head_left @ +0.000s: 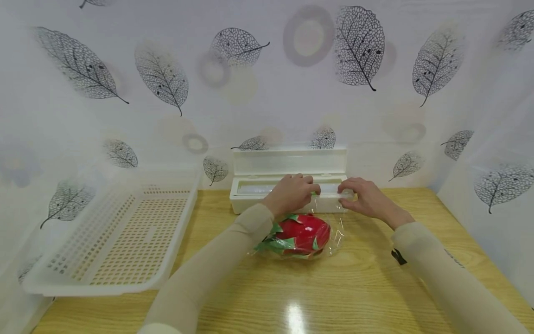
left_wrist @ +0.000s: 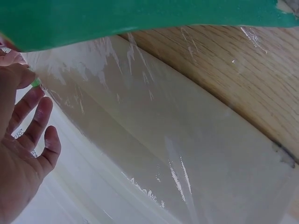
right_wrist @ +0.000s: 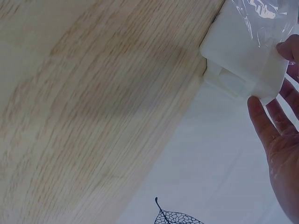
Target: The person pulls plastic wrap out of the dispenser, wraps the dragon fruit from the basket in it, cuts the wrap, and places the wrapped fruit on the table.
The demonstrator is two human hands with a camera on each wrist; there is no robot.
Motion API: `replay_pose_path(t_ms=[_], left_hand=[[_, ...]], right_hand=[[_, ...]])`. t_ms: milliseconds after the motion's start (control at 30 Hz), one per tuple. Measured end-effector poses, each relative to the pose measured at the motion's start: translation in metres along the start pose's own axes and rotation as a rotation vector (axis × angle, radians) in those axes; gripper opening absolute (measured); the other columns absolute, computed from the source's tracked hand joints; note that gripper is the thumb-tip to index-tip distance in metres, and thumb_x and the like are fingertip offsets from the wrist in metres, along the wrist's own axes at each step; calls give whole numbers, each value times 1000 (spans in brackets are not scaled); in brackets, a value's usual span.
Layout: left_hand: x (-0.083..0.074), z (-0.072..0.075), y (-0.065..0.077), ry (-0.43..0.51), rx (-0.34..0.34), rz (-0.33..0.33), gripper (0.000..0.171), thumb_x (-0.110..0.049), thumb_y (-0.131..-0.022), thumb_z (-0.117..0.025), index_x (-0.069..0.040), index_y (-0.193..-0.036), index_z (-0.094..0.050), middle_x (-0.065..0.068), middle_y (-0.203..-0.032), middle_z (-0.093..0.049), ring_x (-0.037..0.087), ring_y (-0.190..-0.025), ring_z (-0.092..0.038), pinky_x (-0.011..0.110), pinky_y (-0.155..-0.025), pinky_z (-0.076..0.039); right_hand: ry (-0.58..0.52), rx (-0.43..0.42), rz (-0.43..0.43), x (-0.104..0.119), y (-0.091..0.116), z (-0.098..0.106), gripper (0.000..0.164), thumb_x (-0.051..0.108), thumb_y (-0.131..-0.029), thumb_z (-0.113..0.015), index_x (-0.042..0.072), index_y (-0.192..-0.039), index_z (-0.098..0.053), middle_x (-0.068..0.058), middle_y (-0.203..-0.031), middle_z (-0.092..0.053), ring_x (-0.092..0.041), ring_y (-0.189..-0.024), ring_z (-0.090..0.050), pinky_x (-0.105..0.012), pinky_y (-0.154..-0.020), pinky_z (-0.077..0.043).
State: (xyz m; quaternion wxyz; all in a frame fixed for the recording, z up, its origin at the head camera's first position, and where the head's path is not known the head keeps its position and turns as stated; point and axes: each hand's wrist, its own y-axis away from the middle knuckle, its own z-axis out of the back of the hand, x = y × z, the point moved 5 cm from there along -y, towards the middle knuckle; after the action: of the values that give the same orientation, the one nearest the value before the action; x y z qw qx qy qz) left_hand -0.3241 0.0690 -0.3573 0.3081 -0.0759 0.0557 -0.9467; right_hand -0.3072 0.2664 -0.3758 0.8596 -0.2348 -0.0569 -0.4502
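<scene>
A red dragon fruit [head_left: 306,232] with green scales lies on the table under clear cling film [head_left: 337,234]. The film runs up to a white cling film box [head_left: 246,204], whose lid [head_left: 289,162] stands raised at the back. My left hand [head_left: 292,192] is over the box's front edge, and its thumb and forefinger pinch a small green slider [left_wrist: 35,82] there. My right hand [head_left: 367,199] grips the box's right end, thumb at the front [right_wrist: 285,49] and fingers around the end. Part of the fruit is hidden by the left forearm.
A white plastic basket [head_left: 167,260] with a perforated bottom stands on the left of the wooden table [head_left: 354,297]. Behind the box hangs a leaf-patterned cloth [head_left: 271,106]. A small black object [head_left: 398,256] shows beside the right sleeve.
</scene>
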Motion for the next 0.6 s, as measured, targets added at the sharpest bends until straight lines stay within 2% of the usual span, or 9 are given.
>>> replay_pose_path(t_ms=[267, 600], left_hand=[[2, 3, 0, 47, -10, 7, 29, -18, -101, -56, -27, -123, -72, -1, -117, -72, 20, -101, -69, 34, -89, -58], [4, 1, 0, 47, -11, 12, 30, -16, -100, -56, -28, -122, -73, -1, -114, -72, 20, -98, -69, 32, -83, -59]], right_hand=[[-12, 5, -8, 1, 0, 1, 22, 10, -86, -79, 6, -106, -71, -12, -110, -73, -33, -101, -68, -53, -88, -56], [-10, 1, -12, 1, 1, 1, 22, 10, -86, -79, 6, -106, -71, -13, -110, -73, -34, -101, -68, -53, -87, -56]])
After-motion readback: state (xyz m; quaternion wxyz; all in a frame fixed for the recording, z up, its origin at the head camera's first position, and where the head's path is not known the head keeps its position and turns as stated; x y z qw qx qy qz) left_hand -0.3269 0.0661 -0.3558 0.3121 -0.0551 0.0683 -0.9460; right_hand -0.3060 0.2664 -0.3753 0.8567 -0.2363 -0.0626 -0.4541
